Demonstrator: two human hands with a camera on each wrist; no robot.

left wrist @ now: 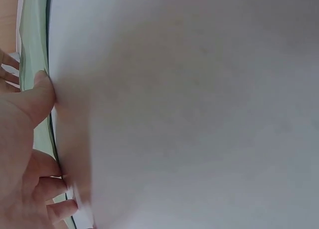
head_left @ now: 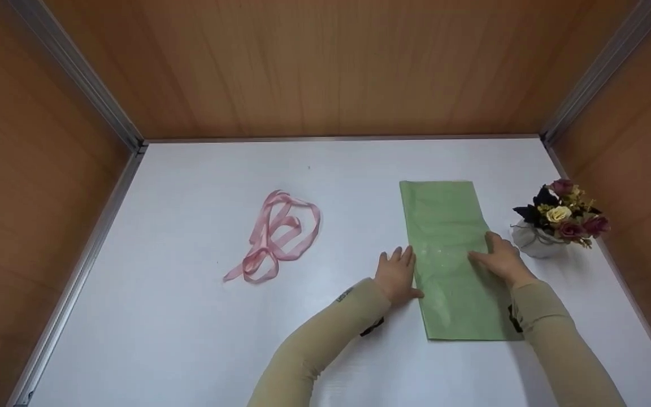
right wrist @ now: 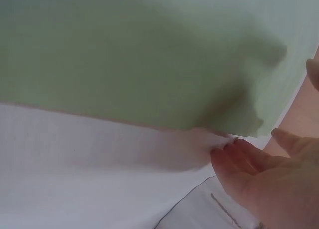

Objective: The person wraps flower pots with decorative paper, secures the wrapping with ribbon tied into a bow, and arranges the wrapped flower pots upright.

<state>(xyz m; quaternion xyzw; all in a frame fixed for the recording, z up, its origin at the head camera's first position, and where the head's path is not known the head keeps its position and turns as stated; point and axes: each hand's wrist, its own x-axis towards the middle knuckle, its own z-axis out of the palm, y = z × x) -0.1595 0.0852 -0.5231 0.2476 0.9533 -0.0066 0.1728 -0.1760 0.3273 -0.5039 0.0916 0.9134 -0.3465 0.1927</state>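
Observation:
A folded sheet of green paper (head_left: pixel 444 215) lies flat on the white table, long side pointing away from me. At its left edge is my left hand (head_left: pixel 396 280), fingers extended. The left wrist view has the thumb (left wrist: pixel 44 92) on the paper's edge and the other fingertips along it. My right hand (head_left: pixel 503 260) is at the opposite edge, its thumb over the sheet. In the right wrist view its loosely bent fingers (right wrist: pixel 229 169) meet the edge of the green sheet (right wrist: pixel 99 64), thumb well apart from them.
A loosely looped pink ribbon (head_left: pixel 263 249) lies left of the paper. Close beyond my right hand, artificial flowers (head_left: pixel 558 214) in a small whitish pot (head_left: pixel 534 243) stand by the right wall. Wood-grain panels (head_left: pixel 337 73) with metal edging enclose the table's back and sides.

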